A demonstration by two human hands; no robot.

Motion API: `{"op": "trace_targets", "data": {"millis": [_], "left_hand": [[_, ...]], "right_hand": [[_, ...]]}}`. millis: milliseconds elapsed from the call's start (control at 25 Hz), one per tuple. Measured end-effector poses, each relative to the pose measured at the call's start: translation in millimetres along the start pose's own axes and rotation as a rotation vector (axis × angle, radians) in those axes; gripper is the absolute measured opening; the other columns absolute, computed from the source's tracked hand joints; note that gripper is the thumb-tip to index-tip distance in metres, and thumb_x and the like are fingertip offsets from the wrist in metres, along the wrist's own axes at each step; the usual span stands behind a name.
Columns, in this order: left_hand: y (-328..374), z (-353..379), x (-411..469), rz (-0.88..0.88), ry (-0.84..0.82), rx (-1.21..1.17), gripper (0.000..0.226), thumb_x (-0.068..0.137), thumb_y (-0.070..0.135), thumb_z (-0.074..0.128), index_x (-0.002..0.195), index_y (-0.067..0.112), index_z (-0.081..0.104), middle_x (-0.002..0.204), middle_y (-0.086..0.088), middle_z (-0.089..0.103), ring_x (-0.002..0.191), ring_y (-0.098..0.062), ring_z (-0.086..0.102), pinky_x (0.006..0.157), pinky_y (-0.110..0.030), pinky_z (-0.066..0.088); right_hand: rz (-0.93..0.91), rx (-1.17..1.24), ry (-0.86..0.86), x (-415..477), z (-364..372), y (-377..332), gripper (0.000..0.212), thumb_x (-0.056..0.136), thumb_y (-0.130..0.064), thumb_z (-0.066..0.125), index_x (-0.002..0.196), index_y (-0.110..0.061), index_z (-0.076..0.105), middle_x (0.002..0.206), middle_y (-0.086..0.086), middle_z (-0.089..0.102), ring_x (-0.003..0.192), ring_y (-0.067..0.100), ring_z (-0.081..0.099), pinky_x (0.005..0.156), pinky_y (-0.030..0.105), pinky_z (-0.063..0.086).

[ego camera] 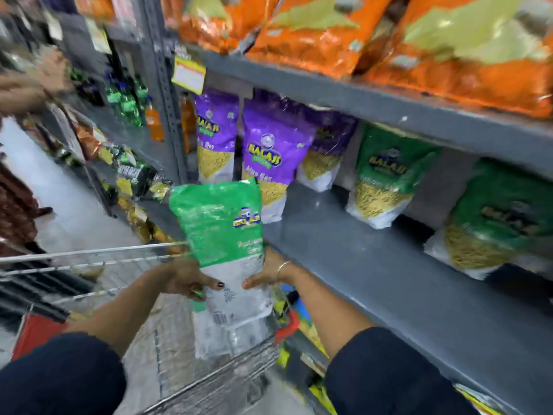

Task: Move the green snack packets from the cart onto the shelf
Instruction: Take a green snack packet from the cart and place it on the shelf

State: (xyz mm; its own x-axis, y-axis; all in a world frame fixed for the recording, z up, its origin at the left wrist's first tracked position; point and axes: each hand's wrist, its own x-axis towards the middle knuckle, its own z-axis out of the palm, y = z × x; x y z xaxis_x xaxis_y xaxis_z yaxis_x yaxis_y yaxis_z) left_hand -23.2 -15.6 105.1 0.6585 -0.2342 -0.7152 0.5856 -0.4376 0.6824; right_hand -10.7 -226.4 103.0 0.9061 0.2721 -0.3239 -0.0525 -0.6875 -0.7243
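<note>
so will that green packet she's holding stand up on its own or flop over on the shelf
Probably stands, a bit wobbly. The green packet looks soft and glossy, its top edge bent, so likely floppy and somewhat slippery; both hands grip its lower part. Similar green packets on the shelf stand upright, leaning slightly.

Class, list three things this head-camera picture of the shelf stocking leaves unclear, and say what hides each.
- Head view: the cart's contents, hidden by the held green packet and both arms.
- Head view: the right hand's fingers, behind that packet.
- Head view: the far-right green packet's print, motion-blurred.
</note>
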Motion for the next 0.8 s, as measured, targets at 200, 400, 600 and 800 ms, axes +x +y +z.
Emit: {"op": "trace_targets", "data": {"millis": [200, 400, 600, 800], "left_hand": [[86.6, 25.5, -31.1, 0.233, 0.087, 0.195, 0.011, 0.082, 0.000, 0.060, 0.092, -0.004, 0.065, 0.091, -0.010, 0.061, 0.069, -0.013, 0.055, 0.052, -0.017, 0.049], [166.9, 83.4, -1.2, 0.334, -0.007, 0.211, 0.010, 0.086, -0.008, 0.051, 0.092, -0.005, 0.058, 0.082, -0.006, 0.072, 0.078, -0.014, 0.066, 0.079, -0.027, 0.052], [212.8, 147.8, 51.0, 0.462, -0.074, 0.422, 0.054, 0.076, -0.005, 0.067, 0.127, 0.005, 0.051, 0.132, -0.014, 0.057, 0.125, -0.029, 0.049, 0.104, -0.044, 0.039], [220.0, 176.1, 87.7, 0.569, -0.063, 0.442, 0.055, 0.065, -0.005, 0.074, 0.117, 0.006, 0.059, 0.119, -0.013, 0.066, 0.097, -0.019, 0.059, 0.079, -0.029, 0.049]], "right_hand": [[-0.033, -0.003, 0.202, -33.8, -66.9, -12.2, 0.086, 0.062, -0.020, 0.086, 0.134, -0.001, 0.043, 0.139, 0.011, 0.051, 0.128, 0.024, 0.049, 0.104, 0.029, 0.041], [0.111, 0.127, 0.516, -68.2, -131.6, 17.2, 0.090, 0.059, -0.018, 0.087, 0.133, -0.001, 0.038, 0.134, 0.016, 0.052, 0.124, 0.029, 0.051, 0.106, 0.037, 0.043], [0.231, 0.260, 0.837, -89.3, -157.7, 78.6, 0.086, 0.045, -0.007, 0.091, 0.116, -0.001, 0.043, 0.122, 0.018, 0.056, 0.115, 0.029, 0.054, 0.099, 0.039, 0.046], [0.308, 0.374, 0.915, -82.4, -157.1, 113.0, 0.088, 0.040, -0.001, 0.091, 0.114, 0.000, 0.043, 0.124, 0.019, 0.054, 0.120, 0.032, 0.052, 0.100, 0.049, 0.046]]}}
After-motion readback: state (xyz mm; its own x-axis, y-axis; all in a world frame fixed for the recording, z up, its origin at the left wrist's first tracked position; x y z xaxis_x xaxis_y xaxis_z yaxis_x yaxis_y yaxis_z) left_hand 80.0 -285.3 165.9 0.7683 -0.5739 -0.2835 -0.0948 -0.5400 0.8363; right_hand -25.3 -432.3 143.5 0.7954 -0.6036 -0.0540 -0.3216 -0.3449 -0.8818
